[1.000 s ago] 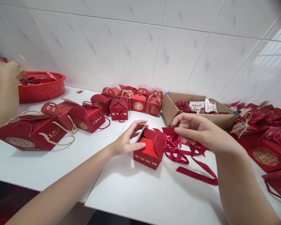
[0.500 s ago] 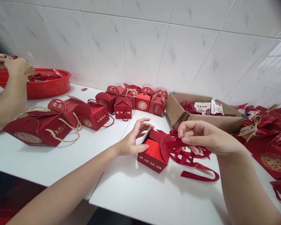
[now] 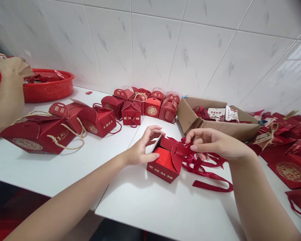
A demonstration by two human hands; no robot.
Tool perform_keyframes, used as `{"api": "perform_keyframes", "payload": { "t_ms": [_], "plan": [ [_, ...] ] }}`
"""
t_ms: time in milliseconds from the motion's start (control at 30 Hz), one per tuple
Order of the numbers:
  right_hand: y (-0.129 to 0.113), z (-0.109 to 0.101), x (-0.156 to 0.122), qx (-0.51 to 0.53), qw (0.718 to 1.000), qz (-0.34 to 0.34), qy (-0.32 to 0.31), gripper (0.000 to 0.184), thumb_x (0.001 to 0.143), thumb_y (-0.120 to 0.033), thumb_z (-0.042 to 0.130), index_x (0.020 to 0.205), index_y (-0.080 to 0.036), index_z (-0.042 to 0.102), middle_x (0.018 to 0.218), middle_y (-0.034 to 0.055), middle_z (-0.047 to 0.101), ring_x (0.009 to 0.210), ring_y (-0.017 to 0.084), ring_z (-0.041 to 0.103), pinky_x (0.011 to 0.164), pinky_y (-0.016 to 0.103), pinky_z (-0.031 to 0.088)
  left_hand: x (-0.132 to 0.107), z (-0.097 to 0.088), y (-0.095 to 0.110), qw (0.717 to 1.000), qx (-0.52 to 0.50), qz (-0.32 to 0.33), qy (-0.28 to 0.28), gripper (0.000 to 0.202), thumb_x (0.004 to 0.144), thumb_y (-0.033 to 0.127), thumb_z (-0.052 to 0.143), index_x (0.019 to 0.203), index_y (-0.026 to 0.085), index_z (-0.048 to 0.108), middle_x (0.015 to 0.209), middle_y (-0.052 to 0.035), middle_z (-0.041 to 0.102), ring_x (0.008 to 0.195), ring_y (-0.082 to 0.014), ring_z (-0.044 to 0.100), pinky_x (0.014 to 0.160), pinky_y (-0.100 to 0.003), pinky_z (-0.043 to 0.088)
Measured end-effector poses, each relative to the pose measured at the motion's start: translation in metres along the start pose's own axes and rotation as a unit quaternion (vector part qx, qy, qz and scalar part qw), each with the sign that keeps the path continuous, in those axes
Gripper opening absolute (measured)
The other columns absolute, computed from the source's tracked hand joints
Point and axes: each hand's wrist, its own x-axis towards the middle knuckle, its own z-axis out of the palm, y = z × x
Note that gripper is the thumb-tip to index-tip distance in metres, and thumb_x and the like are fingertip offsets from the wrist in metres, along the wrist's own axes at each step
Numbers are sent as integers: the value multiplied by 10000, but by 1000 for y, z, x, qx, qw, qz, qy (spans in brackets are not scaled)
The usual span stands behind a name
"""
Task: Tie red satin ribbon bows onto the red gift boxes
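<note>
A small red gift box [image 3: 163, 171] with gold lettering stands on the white table, its top flaps partly raised around a bright red filling. My left hand [image 3: 144, 147] grips the box from its left side, thumb at the front edge and fingers behind the far flap. At the right flap, my right hand [image 3: 205, 142] pinches a dark red ribbon [image 3: 182, 150] between thumb and fingers, close to the slot in that flap. More loose ribbon [image 3: 212, 184] lies in loops on the table beneath my right hand.
Several finished-looking red boxes [image 3: 131, 115] stand by the tiled wall, others with rope handles [image 3: 52, 134] at left. An open cardboard box [image 3: 223, 128] holds ribbon and tags. Red bags [image 3: 291, 167] pile up at right. Another person's arm [image 3: 10, 87] is near a red basket [image 3: 50, 92].
My right hand has moved slightly left, closer to the box's right flap, with the ribbon in its fingers. My left hand keeps its hold on the box.
</note>
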Motion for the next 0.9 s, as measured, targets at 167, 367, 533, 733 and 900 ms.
{"api": "perform_keyframes", "payload": {
  "t_ms": [167,367,533,733,900],
  "plan": [
    [1,4,4,-72,996,53,-23,361,818,-421,643,1073,-194,524,661,-4,613,597,115,549,557,223,447,1,-1,-3,1000,-5,6,-9,682,721,204,605,1277,289,219,1313,-102,392,1305,-231,364,1119,-473,251],
    [1,11,8,-151,986,48,49,521,780,-510,641,1191,-215,517,728,1,574,637,126,515,570,244,424,1,1,-8,999,-25,24,0,698,707,189,613,1282,290,231,1290,-99,401,1298,-256,360,1104,-520,235],
    [5,17,14,-227,965,1,133,517,711,-503,705,1156,-266,591,910,21,563,781,156,538,659,277,447,2,1,-11,999,-31,33,0,699,701,178,622,1270,302,236,1288,-91,386,1293,-258,359,1095,-529,240],
    [8,18,21,-241,959,-84,123,412,732,-421,709,1107,-273,622,1100,20,599,986,190,546,851,321,448,2,2,-10,999,-40,34,0,672,706,179,615,1254,283,239,1287,-103,380,1285,-244,350,1095,-531,237],
    [9,19,25,-235,959,-103,120,403,745,-405,701,1109,-255,618,1071,22,634,968,195,572,841,330,458,3,3,-10,998,-47,39,0,648,703,182,618,1234,274,257,1272,-100,387,1283,-246,354,1101,-528,234]
  ]
}}
